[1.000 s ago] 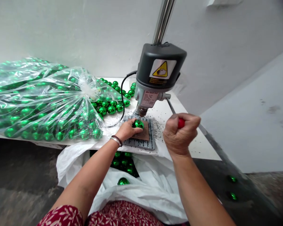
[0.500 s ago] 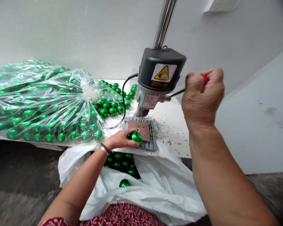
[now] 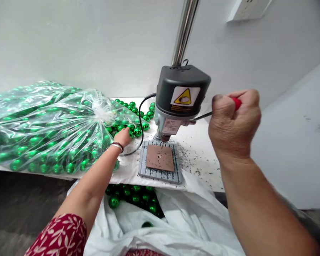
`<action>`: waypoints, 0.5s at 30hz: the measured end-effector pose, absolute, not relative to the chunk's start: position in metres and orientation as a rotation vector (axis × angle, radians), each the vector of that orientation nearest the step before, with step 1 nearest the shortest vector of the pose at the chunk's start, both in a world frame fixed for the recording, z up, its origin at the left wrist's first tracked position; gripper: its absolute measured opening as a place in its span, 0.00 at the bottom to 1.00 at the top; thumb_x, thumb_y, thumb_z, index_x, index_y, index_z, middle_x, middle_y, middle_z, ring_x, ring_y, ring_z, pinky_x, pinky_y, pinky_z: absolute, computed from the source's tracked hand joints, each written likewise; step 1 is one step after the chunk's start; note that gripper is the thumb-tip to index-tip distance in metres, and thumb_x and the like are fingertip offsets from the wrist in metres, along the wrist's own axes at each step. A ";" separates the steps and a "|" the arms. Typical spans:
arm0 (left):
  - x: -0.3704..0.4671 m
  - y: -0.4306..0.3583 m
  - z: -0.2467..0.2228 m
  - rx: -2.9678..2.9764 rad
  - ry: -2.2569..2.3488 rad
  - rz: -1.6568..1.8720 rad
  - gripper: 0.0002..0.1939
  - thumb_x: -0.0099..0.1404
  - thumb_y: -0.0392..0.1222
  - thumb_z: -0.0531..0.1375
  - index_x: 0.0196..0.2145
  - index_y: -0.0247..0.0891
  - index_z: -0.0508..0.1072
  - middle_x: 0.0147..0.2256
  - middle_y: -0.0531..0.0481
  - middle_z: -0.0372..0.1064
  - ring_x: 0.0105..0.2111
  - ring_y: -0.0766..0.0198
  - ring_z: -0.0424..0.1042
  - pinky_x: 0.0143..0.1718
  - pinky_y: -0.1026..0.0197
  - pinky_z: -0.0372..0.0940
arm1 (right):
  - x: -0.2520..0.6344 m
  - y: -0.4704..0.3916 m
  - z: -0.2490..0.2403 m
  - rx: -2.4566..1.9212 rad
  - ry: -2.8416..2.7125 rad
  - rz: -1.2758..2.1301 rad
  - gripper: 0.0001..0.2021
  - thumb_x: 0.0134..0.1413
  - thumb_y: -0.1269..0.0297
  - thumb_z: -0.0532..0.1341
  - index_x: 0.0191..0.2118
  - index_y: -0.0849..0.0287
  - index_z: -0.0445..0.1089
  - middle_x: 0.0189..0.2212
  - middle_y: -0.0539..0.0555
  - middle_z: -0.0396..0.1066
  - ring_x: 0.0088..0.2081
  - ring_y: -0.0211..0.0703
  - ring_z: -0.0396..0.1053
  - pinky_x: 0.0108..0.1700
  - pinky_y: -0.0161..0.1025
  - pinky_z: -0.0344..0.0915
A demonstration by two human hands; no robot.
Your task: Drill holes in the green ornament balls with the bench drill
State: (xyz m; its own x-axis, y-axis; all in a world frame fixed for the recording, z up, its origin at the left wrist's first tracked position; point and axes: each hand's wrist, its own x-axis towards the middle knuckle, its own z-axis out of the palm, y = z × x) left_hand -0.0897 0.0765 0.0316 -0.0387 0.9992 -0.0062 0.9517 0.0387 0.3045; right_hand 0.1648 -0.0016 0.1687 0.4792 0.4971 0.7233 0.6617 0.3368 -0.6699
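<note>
My right hand [image 3: 236,122] is wrapped round the red-knobbed feed lever [image 3: 237,103] of a small bench drill press [image 3: 182,94]. Beyond the cable, my left hand [image 3: 123,138] reaches in among loose shiny green balls [image 3: 137,131]. Its fingers are closed against one green ball [image 3: 131,134] and are partly hidden. Below the chuck [image 3: 165,137] and thin drill bit, a brown square board [image 3: 160,158] with a small hole lies on the grey slotted base [image 3: 177,176]. No ball sits on the board.
A knotted clear plastic bag [image 3: 56,131] full of green balls covers the left of the white table [image 3: 208,167]. Dark shavings surround the base. In front, a white sack [image 3: 186,213] holds more green balls [image 3: 136,197]. A black cable [image 3: 141,121] loops beside the drill.
My left hand has left the drill base and moved back and left to the loose balls. The ball it held there is gone from the hand's earlier spot. My right hand stays on the lever.
</note>
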 end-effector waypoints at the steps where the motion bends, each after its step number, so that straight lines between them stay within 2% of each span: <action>1: -0.089 0.081 0.028 2.023 2.078 0.293 0.30 0.60 0.32 0.57 0.61 0.35 0.64 0.60 0.33 0.65 0.56 0.48 0.69 0.54 0.54 0.64 | 0.165 -0.002 0.168 -1.299 -1.153 -0.142 0.07 0.53 0.67 0.59 0.29 0.60 0.59 0.23 0.45 0.61 0.26 0.30 0.57 0.32 0.33 0.56; 5: -0.087 0.084 0.015 2.049 2.103 0.203 0.31 0.58 0.33 0.60 0.60 0.38 0.65 0.58 0.33 0.66 0.52 0.46 0.72 0.50 0.51 0.66 | 0.166 -0.002 0.165 -1.258 -1.188 -0.131 0.07 0.56 0.64 0.57 0.30 0.59 0.58 0.23 0.45 0.60 0.25 0.30 0.57 0.30 0.32 0.56; 8: -0.089 0.072 0.018 1.962 2.040 0.325 0.29 0.57 0.38 0.63 0.57 0.39 0.67 0.49 0.37 0.73 0.48 0.46 0.74 0.46 0.52 0.67 | 0.167 -0.001 0.163 -1.223 -1.200 -0.150 0.07 0.57 0.64 0.56 0.31 0.59 0.58 0.24 0.45 0.61 0.26 0.30 0.58 0.31 0.33 0.58; 11: -0.092 0.047 0.032 1.464 1.641 0.726 0.35 0.56 0.42 0.65 0.60 0.41 0.62 0.38 0.46 0.74 0.40 0.54 0.76 0.34 0.61 0.66 | 0.166 0.000 0.161 -1.209 -1.196 -0.174 0.07 0.57 0.64 0.56 0.31 0.59 0.58 0.25 0.46 0.63 0.27 0.30 0.60 0.33 0.34 0.60; 13: -0.091 0.025 0.041 1.092 1.265 0.934 0.41 0.54 0.42 0.67 0.62 0.46 0.57 0.36 0.51 0.72 0.36 0.59 0.77 0.27 0.67 0.60 | 0.166 0.000 0.160 -1.213 -1.184 -0.187 0.07 0.56 0.63 0.56 0.31 0.59 0.58 0.26 0.46 0.63 0.28 0.31 0.61 0.34 0.34 0.61; 15: -0.088 0.005 0.044 0.854 0.967 1.039 0.44 0.51 0.43 0.70 0.61 0.51 0.57 0.36 0.53 0.71 0.34 0.62 0.76 0.24 0.70 0.57 | 0.165 0.000 0.160 -1.221 -1.167 -0.190 0.06 0.56 0.64 0.57 0.32 0.59 0.59 0.27 0.47 0.64 0.28 0.31 0.61 0.35 0.35 0.61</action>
State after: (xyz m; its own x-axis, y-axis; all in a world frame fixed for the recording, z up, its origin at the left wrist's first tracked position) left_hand -0.0881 0.0049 0.0438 0.2031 0.9516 -0.2308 -0.2982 0.2846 0.9111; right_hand 0.1651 0.0005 0.1596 0.4539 0.4458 0.7715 0.6673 0.4036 -0.6259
